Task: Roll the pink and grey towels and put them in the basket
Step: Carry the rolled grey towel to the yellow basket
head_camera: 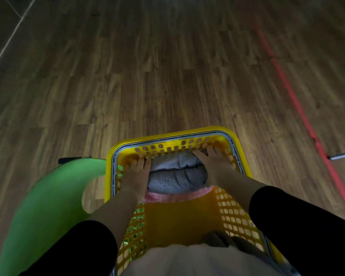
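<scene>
The rolled grey towel (pixel 177 174) lies in the far part of the yellow basket (pixel 173 134). The pink towel (pixel 167 196) shows just near of it. The left hand (pixel 136 174) and right hand (pixel 211 162) flank the roll's two ends with fingers fairly straight, pressing rather than clutching. This is probably to wedge the roll down so it cannot unroll. A green curved object (pixel 48 206) touches the basket's left side, on the wooden floor (pixel 147 76).

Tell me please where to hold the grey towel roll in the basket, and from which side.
Grip the grey towel roll at its two ends, from above. It lies crosswise in the basket, whose walls block every side approach. The left hand and right hand flank those ends.
</scene>
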A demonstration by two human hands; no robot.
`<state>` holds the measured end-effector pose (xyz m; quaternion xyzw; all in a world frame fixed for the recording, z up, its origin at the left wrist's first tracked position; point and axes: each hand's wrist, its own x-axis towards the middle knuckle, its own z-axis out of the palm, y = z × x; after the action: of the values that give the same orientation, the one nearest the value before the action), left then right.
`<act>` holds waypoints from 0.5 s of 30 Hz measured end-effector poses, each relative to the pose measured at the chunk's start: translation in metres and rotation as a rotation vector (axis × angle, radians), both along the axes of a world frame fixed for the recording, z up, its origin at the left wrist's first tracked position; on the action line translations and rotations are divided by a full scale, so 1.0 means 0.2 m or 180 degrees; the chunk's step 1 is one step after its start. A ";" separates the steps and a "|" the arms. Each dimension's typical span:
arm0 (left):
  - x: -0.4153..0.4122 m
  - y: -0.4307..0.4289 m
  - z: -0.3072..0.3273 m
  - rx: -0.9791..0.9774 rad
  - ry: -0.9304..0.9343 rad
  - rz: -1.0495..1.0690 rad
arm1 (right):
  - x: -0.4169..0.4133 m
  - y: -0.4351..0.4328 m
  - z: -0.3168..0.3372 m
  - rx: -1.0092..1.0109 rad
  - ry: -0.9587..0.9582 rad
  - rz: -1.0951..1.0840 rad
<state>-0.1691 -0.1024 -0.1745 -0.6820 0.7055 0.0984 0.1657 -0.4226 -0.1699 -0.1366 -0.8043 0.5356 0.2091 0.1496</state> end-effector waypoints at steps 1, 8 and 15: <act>0.00 0.00 0.00 0.0017 0.0022 0.0035 | 0.00 0.01 0.00 -0.0005 0.0013 -0.0010; -0.02 0.09 0.09 -0.0072 0.0138 0.0154 | 0.00 0.11 0.07 0.0010 -0.0120 -0.0283; -0.10 0.33 0.26 -0.0258 0.0245 0.0243 | -0.07 0.27 0.21 -0.0415 -0.0390 -0.0089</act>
<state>-0.1896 -0.0372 -0.1221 -0.7103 0.6882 0.1021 0.1069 -0.4371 -0.1165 -0.0953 -0.8161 0.5491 0.1221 0.1323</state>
